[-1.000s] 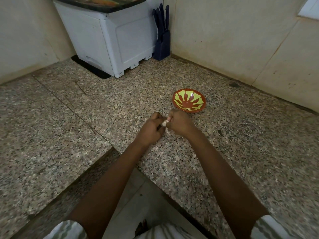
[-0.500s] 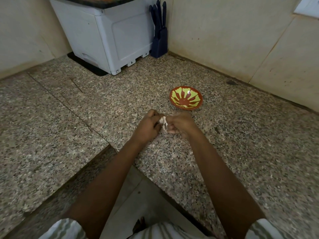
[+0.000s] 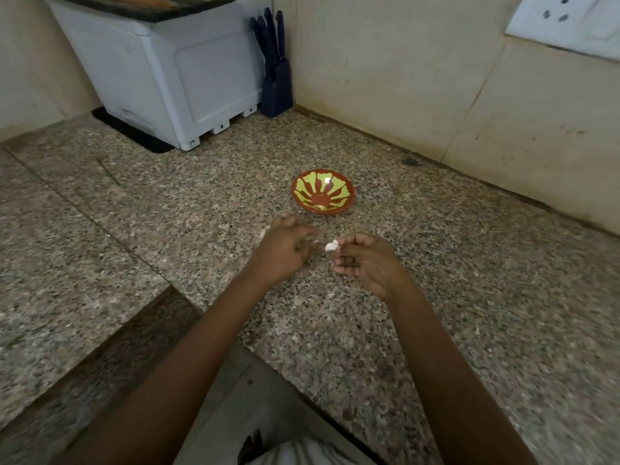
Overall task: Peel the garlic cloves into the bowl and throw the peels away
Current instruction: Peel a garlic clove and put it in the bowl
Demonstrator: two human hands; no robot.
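Right hand (image 3: 367, 263) hovers over the granite countertop (image 3: 453, 313); thumb and forefinger pinch a small white garlic piece (image 3: 332, 246) at their tips, other fingers curled under the palm; clove or peel, cannot tell at this size. The piece sticks out toward 9 o'clock, into the gap between the two hands; it touches neither the left hand nor the counter, as far as the view shows.

Left hand (image 3: 283, 251) sits just at 9 o'clock of the right hand, apart from it; back of hand up, fingers motion-blurred and pointing toward 2 o'clock; spread or pressed together, cannot tell. A pale scrap (image 3: 264, 232) shows at its 10 o'clock edge; held or lying on the counter, cannot tell.

Bowl (image 3: 323, 195), red-brown with yellow-green rays, stands upright on the counter at 12 o'clock of the hands, near but clear of both; no cloves visible inside it.

White appliance (image 3: 174, 78) at 10 o'clock of the bowl in the far corner; dark knife block (image 3: 275, 92) just at its 3 o'clock side, against the wall; wall socket (image 3: 570, 21) at 2 o'clock.
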